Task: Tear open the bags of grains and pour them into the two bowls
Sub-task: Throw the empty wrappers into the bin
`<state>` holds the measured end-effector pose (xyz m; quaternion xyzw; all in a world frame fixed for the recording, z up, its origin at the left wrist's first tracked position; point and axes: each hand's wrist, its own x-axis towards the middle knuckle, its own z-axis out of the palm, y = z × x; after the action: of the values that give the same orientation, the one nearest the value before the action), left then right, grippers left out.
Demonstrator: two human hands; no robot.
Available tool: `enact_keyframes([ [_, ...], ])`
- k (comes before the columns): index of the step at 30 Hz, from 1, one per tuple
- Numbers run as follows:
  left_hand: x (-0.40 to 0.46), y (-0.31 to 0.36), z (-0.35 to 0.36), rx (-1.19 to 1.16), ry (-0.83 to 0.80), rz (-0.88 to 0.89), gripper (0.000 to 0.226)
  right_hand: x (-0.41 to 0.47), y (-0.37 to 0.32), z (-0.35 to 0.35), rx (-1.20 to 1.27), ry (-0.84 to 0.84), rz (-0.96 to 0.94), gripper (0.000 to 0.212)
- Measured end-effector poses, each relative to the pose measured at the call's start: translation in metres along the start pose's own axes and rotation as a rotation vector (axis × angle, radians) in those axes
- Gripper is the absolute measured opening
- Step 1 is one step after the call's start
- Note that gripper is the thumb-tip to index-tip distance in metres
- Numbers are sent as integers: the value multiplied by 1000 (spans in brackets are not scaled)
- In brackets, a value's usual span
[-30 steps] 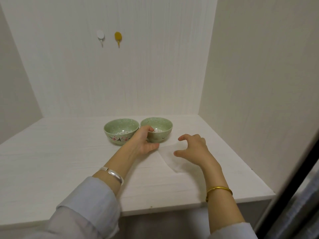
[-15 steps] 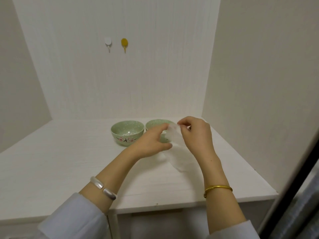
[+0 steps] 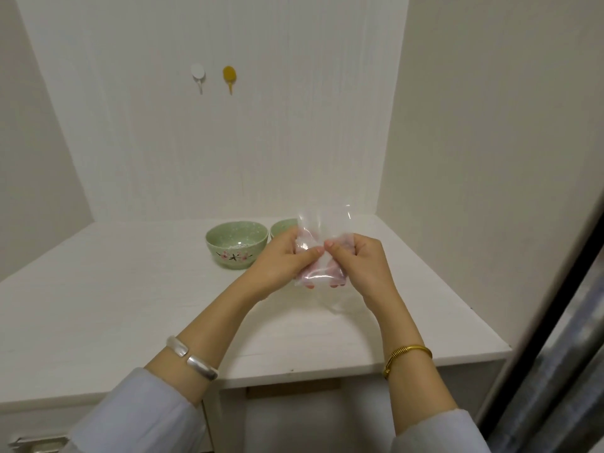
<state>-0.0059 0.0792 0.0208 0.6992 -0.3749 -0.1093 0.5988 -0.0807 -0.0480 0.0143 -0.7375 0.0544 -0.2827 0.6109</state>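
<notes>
Both hands hold a clear plastic bag [image 3: 323, 223] upright above the white table [image 3: 130, 305]. My left hand [image 3: 281, 261] pinches its left side and my right hand [image 3: 358, 261] pinches its right side, thumbs almost meeting. The bag looks empty; fingers show through it. Behind and left stands a green bowl [image 3: 236, 245] with a flower pattern and a few pale grains at its bottom. A second green bowl [image 3: 282, 227] is mostly hidden behind my left hand and the bag.
Two wall hooks hang on the back wall, a white hook [image 3: 198, 75] and a yellow hook [image 3: 229, 76]. Walls close in the table at left, back and right. The table's front edge [image 3: 294, 376] runs below my wrists.
The clear bag has been lifted off the table; both hands rose and came together, now holding it upright in front of the right bowl. The camera has tilted slightly.
</notes>
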Motion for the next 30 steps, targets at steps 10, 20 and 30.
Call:
enact_keyframes([
  [10,-21,1,17,-141,1,77,13,-26,-9,-11,-131,55,8,30],
  [20,-64,11,92,-335,-92,182,20,-104,-10,-76,-93,112,-63,28],
  [30,-91,29,180,-667,-359,2,23,-185,-11,-142,245,228,-32,28],
])
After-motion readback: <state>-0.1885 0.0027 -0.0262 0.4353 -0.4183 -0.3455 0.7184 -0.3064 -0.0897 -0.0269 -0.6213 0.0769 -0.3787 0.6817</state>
